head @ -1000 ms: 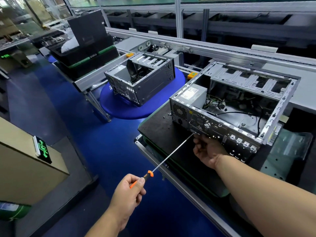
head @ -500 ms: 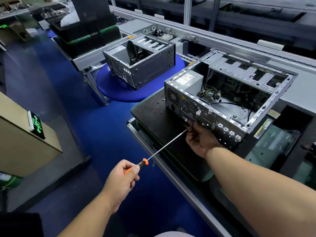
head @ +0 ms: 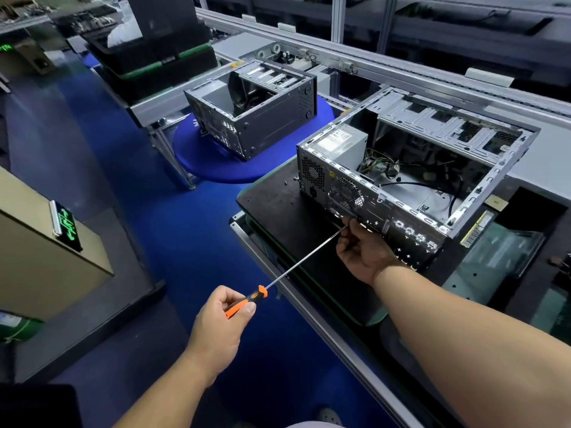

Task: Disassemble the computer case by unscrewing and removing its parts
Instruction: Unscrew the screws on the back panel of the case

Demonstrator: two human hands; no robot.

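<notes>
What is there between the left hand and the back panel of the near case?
In the head view, the screwdriver spans it: the left hand grips its orange handle, and the right hand steadies the shaft at the case.

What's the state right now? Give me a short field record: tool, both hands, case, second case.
tool: long screwdriver, orange handle, tip at the rear panel
left hand: grips the handle
right hand: pinches the shaft near the tip, against the panel
case: open computer case on a black mat, power supply and cables inside
second case: open, on a blue round pad, untouched
</notes>
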